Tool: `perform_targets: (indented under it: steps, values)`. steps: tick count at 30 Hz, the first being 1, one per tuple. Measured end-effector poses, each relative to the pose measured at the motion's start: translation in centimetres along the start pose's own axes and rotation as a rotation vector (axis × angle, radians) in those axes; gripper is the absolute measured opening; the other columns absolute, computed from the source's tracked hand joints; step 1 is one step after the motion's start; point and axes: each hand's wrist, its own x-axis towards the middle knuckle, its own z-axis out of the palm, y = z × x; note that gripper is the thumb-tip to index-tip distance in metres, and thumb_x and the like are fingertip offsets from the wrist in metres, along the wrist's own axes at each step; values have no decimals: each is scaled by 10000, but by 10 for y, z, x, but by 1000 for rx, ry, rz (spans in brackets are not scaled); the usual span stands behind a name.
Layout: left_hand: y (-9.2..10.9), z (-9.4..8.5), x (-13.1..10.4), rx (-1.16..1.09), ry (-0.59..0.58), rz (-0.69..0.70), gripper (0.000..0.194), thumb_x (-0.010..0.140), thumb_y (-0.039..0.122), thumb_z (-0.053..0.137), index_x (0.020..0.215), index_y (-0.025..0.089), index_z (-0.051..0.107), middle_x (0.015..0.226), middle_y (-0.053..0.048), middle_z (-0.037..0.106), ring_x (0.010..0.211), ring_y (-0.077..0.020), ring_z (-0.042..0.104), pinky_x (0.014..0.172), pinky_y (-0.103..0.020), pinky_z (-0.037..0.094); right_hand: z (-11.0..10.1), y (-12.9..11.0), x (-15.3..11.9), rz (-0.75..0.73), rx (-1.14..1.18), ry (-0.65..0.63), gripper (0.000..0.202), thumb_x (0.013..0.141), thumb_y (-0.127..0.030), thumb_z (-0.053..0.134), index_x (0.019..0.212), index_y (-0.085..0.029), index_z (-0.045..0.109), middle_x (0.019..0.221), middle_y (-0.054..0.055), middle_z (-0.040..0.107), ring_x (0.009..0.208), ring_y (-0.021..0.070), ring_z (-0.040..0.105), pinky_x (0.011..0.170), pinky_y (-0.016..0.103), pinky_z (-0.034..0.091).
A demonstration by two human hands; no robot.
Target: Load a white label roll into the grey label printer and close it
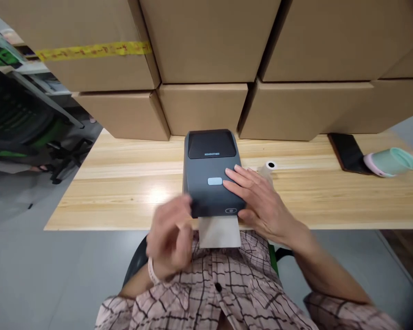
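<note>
A dark grey label printer [206,195] stands near the front edge of the wooden table, with a light blue button on its top. From its front slot a blank white label strip [220,233] hangs out over the table edge. My right hand [261,201] lies on the printer's right side, fingers stretched out and fingertips close to the button. Beside the printer's front left corner is my left hand [170,233], blurred by motion, its fingers curled; whether it holds anything does not show. Partly behind my right hand stands a white paper roll [269,168].
Stacked cardboard boxes [203,107] line the back of the table [141,183]. At the right lie a dark phone [349,153] and a mint and pink cup [390,162], tipped in view. An office chair [65,153] is on the floor at the left.
</note>
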Motion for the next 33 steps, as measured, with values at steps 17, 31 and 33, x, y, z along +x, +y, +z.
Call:
perform_targets:
  steps: [17, 31, 33]
  values:
    - [-23, 17, 37, -502, -206, -728, 872, 768, 397, 846, 1536, 214, 474, 1561, -132, 531, 1505, -367, 432, 1280, -499, 324, 37, -2, 3, 738, 867, 276, 1135, 735, -614, 823, 1652, -356, 207, 1760, 34, 193, 1631, 290, 191, 1321, 542, 251]
    - [-23, 13, 40, -514, -282, -681, 769, 787, 370, 843, 1467, 191, 531, 1450, -140, 630, 1372, -355, 573, 1202, -506, 431, 48, 0, -2, 752, 942, 237, 1134, 817, -630, 738, 1678, -325, 66, 1728, 100, 292, 1598, 281, 304, 1304, 582, 271]
    - [-24, 15, 38, -496, -240, -727, 923, 763, 374, 860, 1560, 199, 430, 1525, -152, 566, 1430, -365, 521, 1232, -511, 394, 48, 3, -4, 716, 889, 210, 1094, 849, -642, 702, 1679, -336, 60, 1733, 93, 280, 1601, 275, 296, 1296, 581, 292]
